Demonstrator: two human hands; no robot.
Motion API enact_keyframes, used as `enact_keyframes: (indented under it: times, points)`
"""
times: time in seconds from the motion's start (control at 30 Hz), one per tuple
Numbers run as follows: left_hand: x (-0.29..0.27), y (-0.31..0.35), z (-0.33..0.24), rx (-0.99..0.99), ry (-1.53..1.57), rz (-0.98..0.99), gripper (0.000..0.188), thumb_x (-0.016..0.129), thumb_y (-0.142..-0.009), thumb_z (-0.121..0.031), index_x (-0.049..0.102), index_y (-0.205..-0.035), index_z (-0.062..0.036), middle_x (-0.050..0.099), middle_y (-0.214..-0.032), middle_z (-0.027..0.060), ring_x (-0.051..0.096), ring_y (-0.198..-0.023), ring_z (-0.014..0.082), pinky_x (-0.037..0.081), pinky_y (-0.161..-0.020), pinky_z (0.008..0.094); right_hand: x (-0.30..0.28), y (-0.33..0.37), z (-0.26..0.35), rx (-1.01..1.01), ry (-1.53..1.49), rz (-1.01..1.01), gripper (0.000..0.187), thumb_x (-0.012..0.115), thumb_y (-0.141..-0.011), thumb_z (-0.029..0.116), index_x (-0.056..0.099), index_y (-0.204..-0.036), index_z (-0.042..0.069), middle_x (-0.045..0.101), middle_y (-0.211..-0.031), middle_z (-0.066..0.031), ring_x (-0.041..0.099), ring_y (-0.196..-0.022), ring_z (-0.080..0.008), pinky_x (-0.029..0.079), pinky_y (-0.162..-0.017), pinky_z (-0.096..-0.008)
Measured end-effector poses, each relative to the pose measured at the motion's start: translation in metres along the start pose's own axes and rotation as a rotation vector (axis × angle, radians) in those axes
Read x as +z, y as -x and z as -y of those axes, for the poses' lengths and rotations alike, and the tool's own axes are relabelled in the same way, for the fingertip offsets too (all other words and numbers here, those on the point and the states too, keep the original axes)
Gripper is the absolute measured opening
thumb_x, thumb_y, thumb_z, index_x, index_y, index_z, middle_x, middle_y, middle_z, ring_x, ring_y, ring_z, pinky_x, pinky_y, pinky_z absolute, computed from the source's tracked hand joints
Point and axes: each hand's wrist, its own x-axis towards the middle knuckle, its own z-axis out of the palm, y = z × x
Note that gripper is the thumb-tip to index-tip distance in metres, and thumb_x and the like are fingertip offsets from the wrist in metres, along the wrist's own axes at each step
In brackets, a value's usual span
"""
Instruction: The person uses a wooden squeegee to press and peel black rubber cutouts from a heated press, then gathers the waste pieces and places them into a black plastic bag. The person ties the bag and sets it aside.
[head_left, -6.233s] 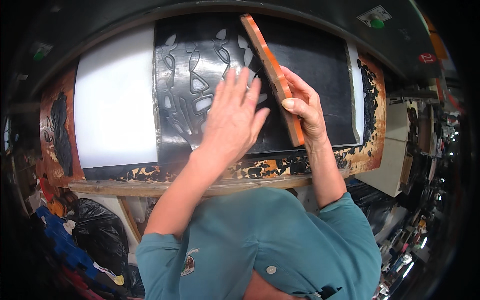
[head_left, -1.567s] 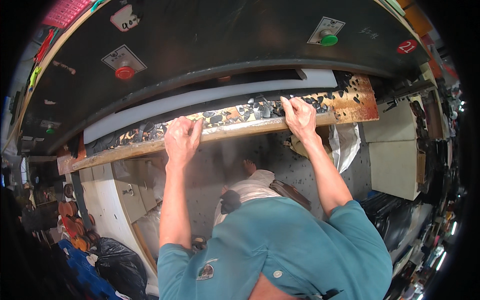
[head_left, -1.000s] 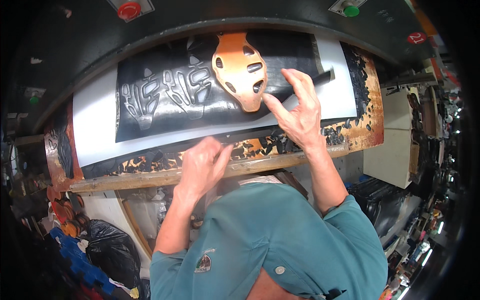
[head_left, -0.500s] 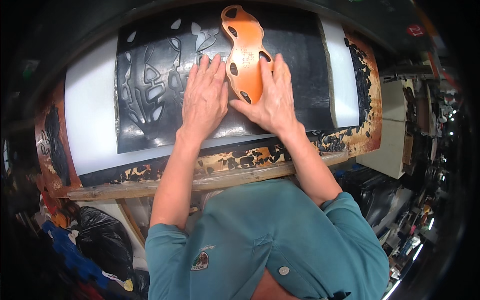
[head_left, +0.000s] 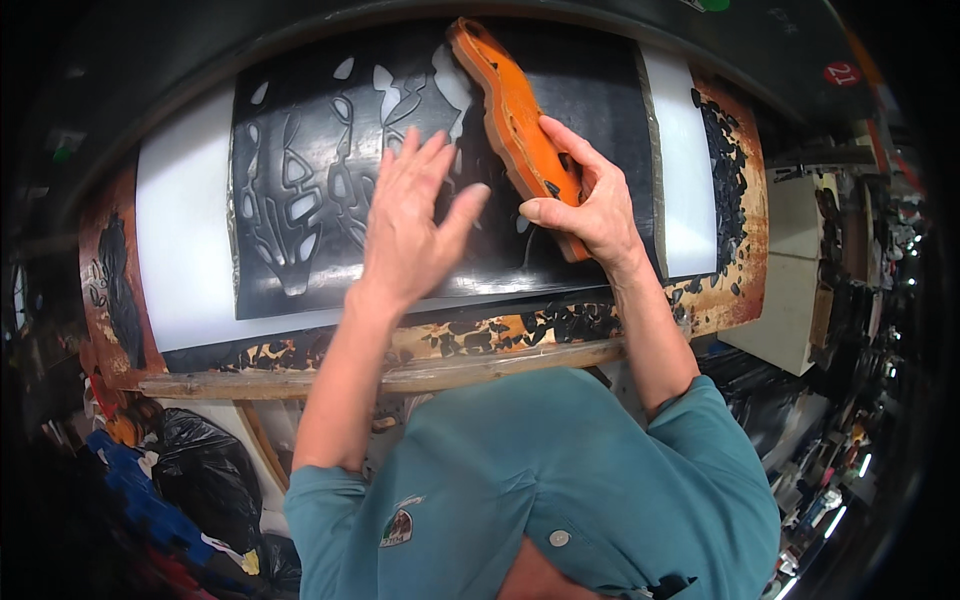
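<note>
My right hand [head_left: 598,200] grips an orange cutting die [head_left: 515,115] near its lower end, thumb on one side and fingers on the other. The die is wavy-edged and thick, tilted up on its side over a black rubber sheet [head_left: 600,110]. To its left, my left hand [head_left: 412,220] is open with fingers spread, over the sheet and slightly blurred; whether it touches the sheet I cannot tell. Several cut-out shapes run across the sheet's left part, white showing through some. A fresh wavy gap [head_left: 452,80] shows beside the die's far end.
Under the sheet lies a white board [head_left: 185,230]. Black scraps [head_left: 580,322] litter the brown table along the near and right sides. A wooden rail [head_left: 480,370] edges the front. Overhead a dark machine beam [head_left: 740,30] spans the back. A black plastic bag [head_left: 205,470] sits at lower left.
My right hand has taken hold of the die and tilted it up off the sheet, uncovering a cut gap. My left hand has spread its fingers.
</note>
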Motion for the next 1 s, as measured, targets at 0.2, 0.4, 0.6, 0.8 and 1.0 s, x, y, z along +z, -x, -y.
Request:
enact_keyframes:
  times: [0.2, 0.4, 0.6, 0.8, 1.0]
  points:
    - [0.024, 0.003, -0.012, 0.012, -0.281, 0.233, 0.057, 0.072, -0.098, -0.021, 0.056, -0.15, 0.0001, 0.044, -0.165, 0.0191, 0.033, -0.157, 0.0429, 0.027, -0.128, 0.0571, -0.005, 0.0, 0.003, 0.031, -0.252, 0.02, 0.097, 0.093, -0.069, 0.017, 0.051, -0.153, -0.008, 0.062, -0.143, -0.0205, 0.061, -0.131, -0.0264, 0.046, -0.113, -0.0366]
    - [0.027, 0.015, 0.006, 0.075, -0.251, 0.145, 0.055, 0.069, -0.1, -0.024, 0.057, -0.148, 0.0004, 0.048, -0.163, 0.0174, 0.036, -0.156, 0.0413, 0.028, -0.128, 0.0553, -0.034, 0.013, 0.014, 0.097, -0.328, 0.042, 0.105, 0.088, -0.065, 0.026, 0.046, -0.154, -0.011, 0.058, -0.148, -0.0217, 0.056, -0.138, -0.0275, 0.036, -0.122, -0.0372]
    - [0.026, 0.017, 0.009, 0.119, -0.208, 0.097, 0.058, 0.074, -0.095, -0.018, 0.057, -0.148, -0.0007, 0.049, -0.162, 0.0182, 0.039, -0.154, 0.0433, 0.029, -0.126, 0.0588, -0.072, 0.072, 0.032, 0.005, -0.361, -0.243, 0.115, 0.087, -0.06, 0.04, 0.045, -0.155, -0.01, 0.053, -0.153, -0.0255, 0.054, -0.141, -0.0332, 0.034, -0.126, -0.0421]
    - [0.025, 0.016, 0.006, 0.114, -0.235, 0.119, 0.056, 0.073, -0.096, -0.015, 0.057, -0.148, -0.0001, 0.05, -0.162, 0.0184, 0.037, -0.155, 0.0432, 0.028, -0.127, 0.0584, -0.119, 0.097, 0.067, -0.286, -0.985, -0.271, 0.131, 0.098, -0.067, 0.047, 0.025, -0.167, 0.006, 0.025, -0.164, -0.0352, 0.04, -0.146, -0.0496, 0.041, -0.12, -0.0536]
    - [0.025, 0.015, 0.007, 0.119, -0.209, 0.117, 0.056, 0.076, -0.094, -0.013, 0.058, -0.146, 0.0004, 0.05, -0.161, 0.0195, 0.037, -0.155, 0.0448, 0.028, -0.126, 0.0606, -0.106, 0.087, -0.008, -0.182, -2.031, -0.108, 0.114, 0.098, -0.067, 0.034, 0.039, -0.163, 0.016, 0.033, -0.158, -0.0259, 0.044, -0.137, -0.0377, 0.044, -0.106, -0.0464]
